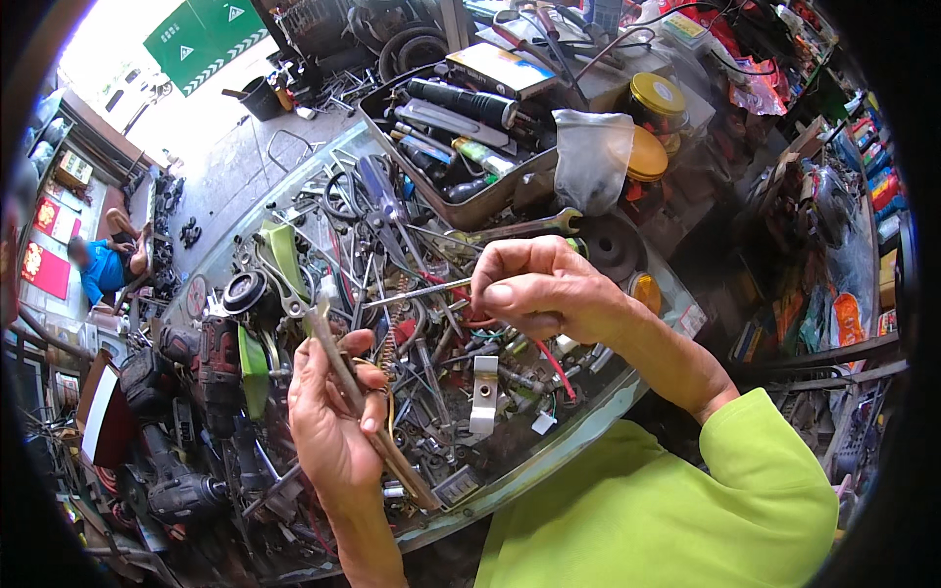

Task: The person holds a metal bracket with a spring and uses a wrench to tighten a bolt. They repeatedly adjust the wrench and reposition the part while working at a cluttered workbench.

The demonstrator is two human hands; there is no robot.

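My left hand (pixel 338 412) is wrapped round a long, tarnished metal tool (pixel 403 470), which slants from its upper end near the middle of the view down toward the bench's front edge. My right hand (pixel 534 294) is closed in a pinch on a thin metal rod (pixel 421 292) that points leftward, above the upper part of the tool. Beneath both hands lie loose wrenches, wires and small fittings, among them a bent white metal bracket (pixel 483 392) with a hole and a red cable (pixel 551 363).
The glass-topped bench (pixel 676 314) holds cordless power tools (pixel 176 475) at left, a crowded metal tray (pixel 461 201), a plastic bag (pixel 588 157) and yellow-lidded jars (pixel 655 96). Cluttered shelves (pixel 863 343) stand at right. A person in blue (pixel 103 265) sits low at far left.
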